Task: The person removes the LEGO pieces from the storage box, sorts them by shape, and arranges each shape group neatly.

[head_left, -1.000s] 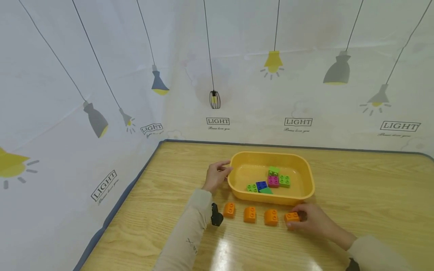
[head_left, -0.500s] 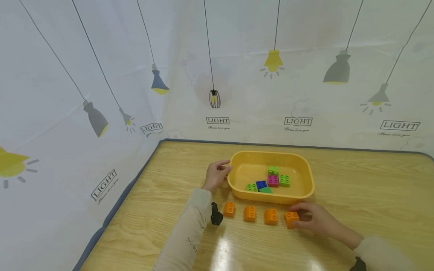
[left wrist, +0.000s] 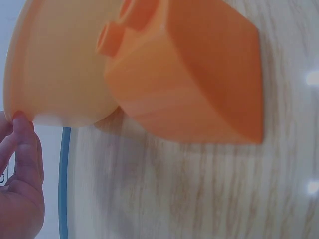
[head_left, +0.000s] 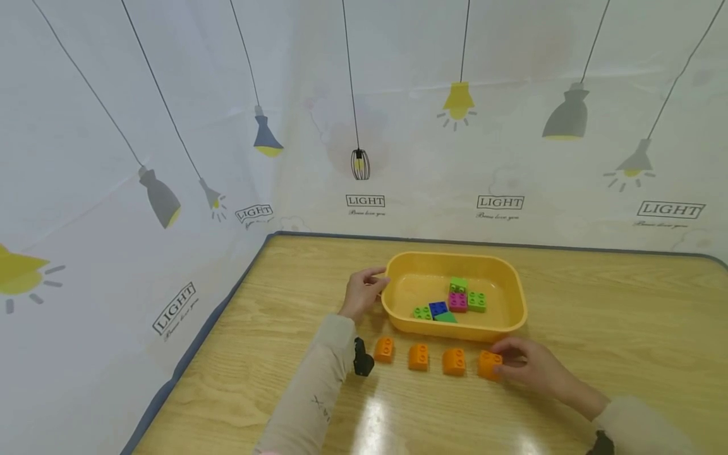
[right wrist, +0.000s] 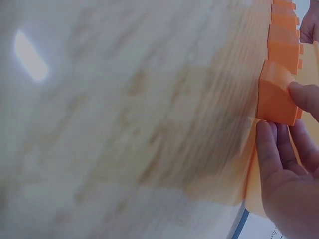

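Note:
In the head view, a yellow tub (head_left: 455,330) holds several toy building bricks, among them a pink one (head_left: 457,302), a blue one (head_left: 438,308) and green ones (head_left: 477,302). My left hand (head_left: 361,294) touches the tub's left end with its fingertips. In front of the tub stands a row of orange curved bricks (head_left: 418,357), apart from one another. At the row's right end, my right hand (head_left: 531,366) holds the last orange brick (head_left: 488,365) between thumb and fingers. The right wrist view shows the thumb (right wrist: 305,97) against that brick near its studs.
The wooden table (head_left: 614,316) meets a white wall covering (head_left: 415,145) printed with lamps at the back and left. Close to the left wrist camera stands the leftmost orange brick (left wrist: 189,84). Light glares on the table near its front.
My right thumb has slid from the front of the rightmost orange brick to its right side, and the brick has turned and shifted slightly. The left hand stays at the tub.

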`<state>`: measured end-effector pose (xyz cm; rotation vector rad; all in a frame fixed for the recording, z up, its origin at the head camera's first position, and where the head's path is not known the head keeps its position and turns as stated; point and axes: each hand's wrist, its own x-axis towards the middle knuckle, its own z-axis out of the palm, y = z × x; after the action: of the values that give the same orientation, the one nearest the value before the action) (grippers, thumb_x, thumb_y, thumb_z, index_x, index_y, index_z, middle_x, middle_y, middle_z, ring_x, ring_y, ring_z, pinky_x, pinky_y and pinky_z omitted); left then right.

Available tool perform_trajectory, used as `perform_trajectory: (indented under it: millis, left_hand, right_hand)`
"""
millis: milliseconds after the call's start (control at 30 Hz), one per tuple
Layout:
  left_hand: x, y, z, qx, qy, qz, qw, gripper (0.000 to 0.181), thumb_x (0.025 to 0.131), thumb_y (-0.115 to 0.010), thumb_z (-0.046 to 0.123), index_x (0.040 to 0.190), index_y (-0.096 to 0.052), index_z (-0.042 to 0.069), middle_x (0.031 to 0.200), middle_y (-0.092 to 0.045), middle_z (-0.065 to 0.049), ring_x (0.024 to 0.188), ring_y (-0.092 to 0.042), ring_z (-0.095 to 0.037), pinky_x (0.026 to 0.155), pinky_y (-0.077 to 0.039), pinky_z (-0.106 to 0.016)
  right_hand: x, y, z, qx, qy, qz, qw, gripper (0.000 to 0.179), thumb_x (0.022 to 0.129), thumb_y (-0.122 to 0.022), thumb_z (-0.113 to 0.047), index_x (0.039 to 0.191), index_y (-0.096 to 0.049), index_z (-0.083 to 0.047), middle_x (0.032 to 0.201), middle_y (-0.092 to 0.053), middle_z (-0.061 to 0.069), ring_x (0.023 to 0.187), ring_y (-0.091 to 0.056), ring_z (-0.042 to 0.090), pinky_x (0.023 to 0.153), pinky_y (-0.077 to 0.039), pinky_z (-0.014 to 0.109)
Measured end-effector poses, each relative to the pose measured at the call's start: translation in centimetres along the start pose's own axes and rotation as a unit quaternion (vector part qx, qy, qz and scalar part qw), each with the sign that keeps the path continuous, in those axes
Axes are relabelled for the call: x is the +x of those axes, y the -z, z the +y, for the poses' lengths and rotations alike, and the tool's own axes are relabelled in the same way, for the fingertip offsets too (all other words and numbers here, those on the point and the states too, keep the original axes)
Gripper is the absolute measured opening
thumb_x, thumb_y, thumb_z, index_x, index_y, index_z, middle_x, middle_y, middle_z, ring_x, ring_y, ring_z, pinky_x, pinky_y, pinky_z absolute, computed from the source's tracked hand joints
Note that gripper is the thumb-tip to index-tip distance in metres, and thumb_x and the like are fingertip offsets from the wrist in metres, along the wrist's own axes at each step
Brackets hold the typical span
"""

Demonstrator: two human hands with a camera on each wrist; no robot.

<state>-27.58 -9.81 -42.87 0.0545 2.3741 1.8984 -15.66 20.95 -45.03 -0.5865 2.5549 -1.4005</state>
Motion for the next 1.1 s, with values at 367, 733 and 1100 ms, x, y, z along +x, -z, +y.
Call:
perform_trajectory:
  millis: [367,733,1100]
  left_hand:
    - [0.1,0.0,-0.1,0.006,0.001,-0.003,1.0000,0.034,0.086,-0.059,0.011,0.119,-0.057,0.005,0.092,-0.059,-0.014,0.080,-0.060,-0.036,0.060,-0.054,-0.028]
    - [0.1,0.1,0.1,0.009,-0.002,-0.003,1.0000,0.035,0.086,-0.059,0.012,0.120,-0.056,0.004,0.092,-0.058,-0.015,0.081,-0.059,-0.037,0.061,-0.054,-0.030]
    - [-2.0,0.2,2.8,0.002,-0.004,-0.021,0.9998,0.037,0.087,-0.055,0.005,0.122,-0.050,-0.005,0.100,-0.055,-0.027,0.087,-0.054,-0.046,0.066,-0.054,-0.034]
  right_hand:
    - [-0.5,-0.1,-0.1,-0.033,-0.015,0.033,0.9988,0.038,0.073,-0.072,-0.022,0.097,-0.058,0.004,0.088,-0.059,0.007,0.074,-0.055,0.007,0.064,-0.051,0.022]
    - [0.2,1.0,0.3,0.020,0.106,-0.047,0.9931,0.044,0.079,-0.066,-0.009,0.111,-0.049,0.017,0.109,-0.050,0.033,0.098,-0.052,0.002,0.077,-0.050,0.025]
    - [0.3,0.8,0.0,0.022,0.044,-0.051,0.9974,0.037,0.079,-0.067,-0.012,0.107,-0.055,0.009,0.107,-0.054,0.026,0.096,-0.054,0.006,0.078,-0.050,0.036]
